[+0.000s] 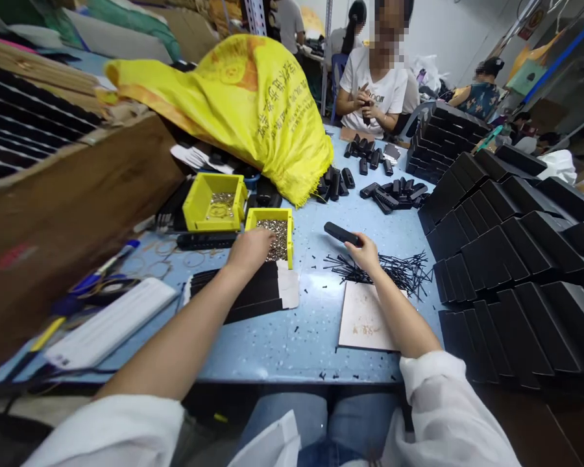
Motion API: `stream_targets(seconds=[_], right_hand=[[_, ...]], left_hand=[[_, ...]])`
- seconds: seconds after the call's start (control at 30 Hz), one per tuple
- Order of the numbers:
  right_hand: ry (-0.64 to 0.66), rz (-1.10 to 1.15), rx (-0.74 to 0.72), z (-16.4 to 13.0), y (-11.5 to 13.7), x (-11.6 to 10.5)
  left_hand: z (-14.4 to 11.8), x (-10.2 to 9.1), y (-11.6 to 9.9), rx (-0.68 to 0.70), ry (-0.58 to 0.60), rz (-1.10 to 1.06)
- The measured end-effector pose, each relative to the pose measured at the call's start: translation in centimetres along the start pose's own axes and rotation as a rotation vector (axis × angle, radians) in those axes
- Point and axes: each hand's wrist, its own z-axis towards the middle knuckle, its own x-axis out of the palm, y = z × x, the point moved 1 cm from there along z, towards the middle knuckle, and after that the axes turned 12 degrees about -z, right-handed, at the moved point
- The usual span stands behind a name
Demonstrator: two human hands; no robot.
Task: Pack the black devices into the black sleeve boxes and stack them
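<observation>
Table (pixel 316 324) pale blue, speckled with black bits. Two bins (pixel 215 202) (pixel 271 235) bright yellow, holding silvery-bronze small parts. Sack (pixel 253 104) yellow with orange print and dark lettering. Cases (pixel 511 272) stacked at right, matte black. Thin rods (pixel 399 269) black. Card (pixel 365 318) beige-pink. Part (pixel 341 233) in right hand (pixel 367 254) black. Sleeves white.

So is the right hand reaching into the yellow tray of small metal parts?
No, the right hand holds a black oblong plastic piece; the left hand is at the yellow tray.

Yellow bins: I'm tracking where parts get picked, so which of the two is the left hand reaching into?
The right-hand bin, nearer the table's front edge; the left hand rests on its rim.
</observation>
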Motion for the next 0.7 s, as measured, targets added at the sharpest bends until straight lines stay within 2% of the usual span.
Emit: stream_targets(seconds=[0.07, 0.13, 0.2, 0.27, 0.33, 0.4, 0.57, 0.7], right_hand=[[0.002, 0.252, -0.004, -3.0, 1.1, -1.3], [-0.057, 0.616, 0.004, -6.7, 2.9, -2.4], [-0.214, 0.934, 0.034, -10.2, 5.1, -3.3], [-0.393, 1.156, 0.054, -12.7, 7.4, -3.8], [-0.511, 1.289, 0.07, -14.1, 9.2, -3.9], [-0.549, 1.372, 0.109, -14.7, 10.2, -3.9], [-0.577, 1.556, 0.193, -15.6, 10.2, -3.6], [-0.614, 1.585, 0.223, -15.9, 9.9, -3.5]], left_hand=[[-3.1, 0.3, -1.8, -0.066, -0.027, -0.274], [-7.4, 2.0, -3.7, -0.237, 0.027, -0.768], [-11.8, 4.6, -5.6, -0.423, 0.094, -1.136], [-15.3, 7.0, -7.1, -0.544, 0.104, -1.333], [-17.5, 8.6, -8.2, -0.592, 0.069, -1.426], [-18.5, 9.4, -9.0, -0.595, 0.039, -1.475], [-18.8, 9.3, -9.8, -0.516, 0.041, -1.563], [-19.0, 9.1, -9.7, -0.441, 0.072, -1.568]])
